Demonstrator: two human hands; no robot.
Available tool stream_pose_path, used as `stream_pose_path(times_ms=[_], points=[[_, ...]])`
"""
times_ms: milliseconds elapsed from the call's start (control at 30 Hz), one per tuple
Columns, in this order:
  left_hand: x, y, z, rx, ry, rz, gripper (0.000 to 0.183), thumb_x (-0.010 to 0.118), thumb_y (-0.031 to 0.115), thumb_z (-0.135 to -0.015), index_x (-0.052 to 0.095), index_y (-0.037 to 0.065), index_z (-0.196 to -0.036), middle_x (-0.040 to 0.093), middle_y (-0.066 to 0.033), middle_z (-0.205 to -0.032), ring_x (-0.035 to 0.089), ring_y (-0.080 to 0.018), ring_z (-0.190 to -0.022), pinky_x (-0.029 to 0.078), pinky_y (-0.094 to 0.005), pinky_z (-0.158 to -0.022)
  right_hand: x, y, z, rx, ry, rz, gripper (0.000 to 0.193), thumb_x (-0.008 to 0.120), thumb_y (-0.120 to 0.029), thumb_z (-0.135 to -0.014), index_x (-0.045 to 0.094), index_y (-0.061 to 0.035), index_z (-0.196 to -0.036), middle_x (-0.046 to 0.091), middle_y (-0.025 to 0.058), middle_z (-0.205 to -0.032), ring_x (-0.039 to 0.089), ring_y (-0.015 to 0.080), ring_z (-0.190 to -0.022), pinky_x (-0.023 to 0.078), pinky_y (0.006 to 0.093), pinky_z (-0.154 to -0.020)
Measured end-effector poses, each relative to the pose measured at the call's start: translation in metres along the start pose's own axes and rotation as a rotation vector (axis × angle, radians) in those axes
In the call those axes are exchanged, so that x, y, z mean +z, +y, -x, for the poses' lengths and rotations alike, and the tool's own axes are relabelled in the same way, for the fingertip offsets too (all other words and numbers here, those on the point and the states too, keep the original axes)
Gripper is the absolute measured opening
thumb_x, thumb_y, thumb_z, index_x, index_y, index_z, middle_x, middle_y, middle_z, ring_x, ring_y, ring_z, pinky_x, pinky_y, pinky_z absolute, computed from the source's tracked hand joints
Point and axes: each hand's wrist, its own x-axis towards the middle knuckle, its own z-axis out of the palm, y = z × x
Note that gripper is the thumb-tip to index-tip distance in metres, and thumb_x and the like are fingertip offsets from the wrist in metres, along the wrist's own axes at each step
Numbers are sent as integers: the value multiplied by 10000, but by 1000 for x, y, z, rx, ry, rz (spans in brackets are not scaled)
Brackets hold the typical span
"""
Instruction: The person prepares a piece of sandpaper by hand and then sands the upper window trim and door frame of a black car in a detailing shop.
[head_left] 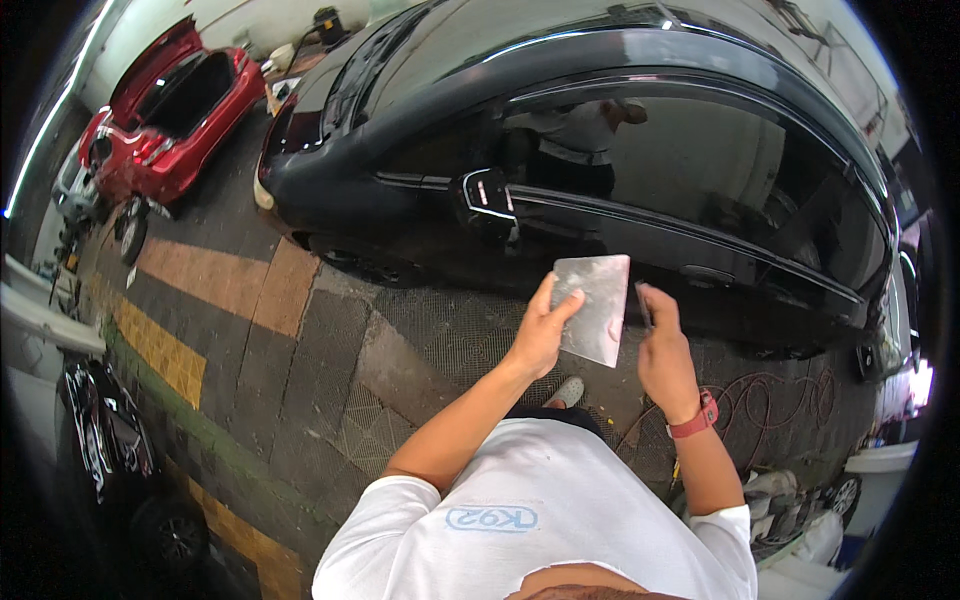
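My left hand (541,332) grips a flat rectangular plate (602,290) by its left side, thumb across its smeared grey face. A pinkish smear runs along the plate's right edge. Just right of it, my closed right hand (666,352), with a red band at the wrist, holds a thin dark flat-edged piece (643,306) seen nearly edge-on; its kind cannot be made out. The two held things are close but apart. Beyond both hands stands a black car (420,215), its side toward me, with a mirror (486,197) ahead of the hands.
A red car (185,150) with its rear lid raised stands at the far left, near a loose wheel (133,238). Reddish hose (760,400) lies coiled on the floor at right. A white bin (882,458) stands at the right edge. A dark tyre (170,530) is lower left.
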Motion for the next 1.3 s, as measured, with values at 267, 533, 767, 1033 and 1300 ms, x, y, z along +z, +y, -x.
stream_pose_path(times_ms=[267, 533, 767, 1033, 1300], points=[[-17, 5, -13, 250, 195, 1, 328, 618, 205, -1095, 557, 62, -1384, 649, -60, -1287, 604, -139, -1166, 460, -330, -1072, 6, -23, -2, 530, 101, -1346, 561, 679, -21, -978, 511, -10, -1513, 677, 84, -1320, 658, 220, -1222, 512, 386, -1071], [-17, 25, -3, 198, 110, 53, 414, 638, 208, -1086, 517, 56, -1452, 632, -62, -1336, 596, -134, -1215, 489, -339, -1065, -13, 18, -5, 500, -91, -684, 385, 706, -48, -956, 642, 31, -1327, 743, 77, -1179, 693, 177, -1085, 527, 346, -1021], [-7, 7, 10, -213, -119, 199, 509, 653, 176, -1069, 476, 127, -1543, 629, -47, -1383, 621, -172, -1270, 519, -401, -1090, -15, 83, 1, 411, -237, -1147, 440, 833, -147, -933, 609, -64, -1303, 690, 14, -1236, 666, 112, -1107, 506, 294, -1042], [30, -39, -14, 48, -130, -528, 476, 631, 307, -1099, 503, 59, -1485, 640, -98, -1375, 606, -196, -1230, 493, -368, -1048, -48, 33, -7, -79, 140, 194, 541, 612, 77, -830, 707, -148, -1313, 647, 137, -1376, 564, 379, -1388, 400, 490, -1201], [53, -83, -32, 399, 395, -427, 403, 589, 212, -1106, 497, -13, -1428, 638, -137, -1310, 628, -225, -1165, 485, -357, -1038, -63, 69, 45, -209, -220, 442, 563, 657, 10, -859, 711, -223, -1369, 581, 109, -1469, 446, 392, -1480, 209, 774, -1212]])
